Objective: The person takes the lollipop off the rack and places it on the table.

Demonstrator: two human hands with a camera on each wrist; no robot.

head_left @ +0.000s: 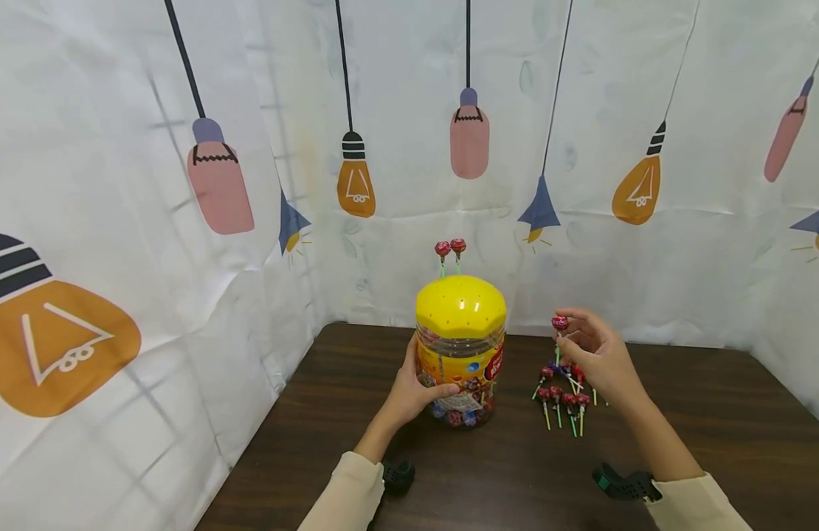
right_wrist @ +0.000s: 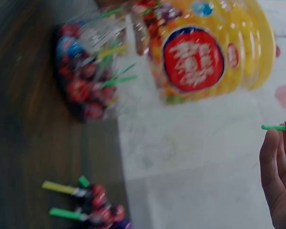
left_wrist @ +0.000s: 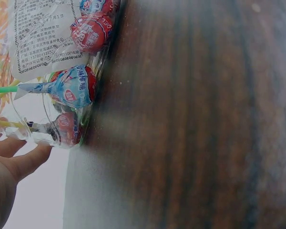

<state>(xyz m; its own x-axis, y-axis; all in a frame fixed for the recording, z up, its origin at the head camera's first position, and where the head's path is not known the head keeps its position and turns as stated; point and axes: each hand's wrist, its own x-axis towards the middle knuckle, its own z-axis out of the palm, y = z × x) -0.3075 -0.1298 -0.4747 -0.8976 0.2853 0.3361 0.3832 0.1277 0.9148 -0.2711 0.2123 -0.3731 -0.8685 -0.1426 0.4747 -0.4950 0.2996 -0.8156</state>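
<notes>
A clear plastic jar (head_left: 451, 366) with a domed yellow lid (head_left: 460, 306) stands on the table, lollipops showing through its lower wall. Two red-wrapped lollipops (head_left: 458, 245) stick up at the lid's far side, heads upward. My left hand (head_left: 406, 391) grips the jar from its left, thumb across the front label. To the jar's right, my right hand (head_left: 598, 361) pinches a red-wrapped lollipop (head_left: 559, 323) upright, its green stick (right_wrist: 273, 127) pointing down. Below that hand lie several loose lollipops (head_left: 569, 399) with green, yellow and white sticks, some partly hidden behind the hand.
The dark wood table (head_left: 502, 479) reaches back to a white curtain (head_left: 396, 273) printed with lamps. Dark bands (head_left: 625, 483) are worn on both wrists, beside cream sleeves (head_left: 695, 505).
</notes>
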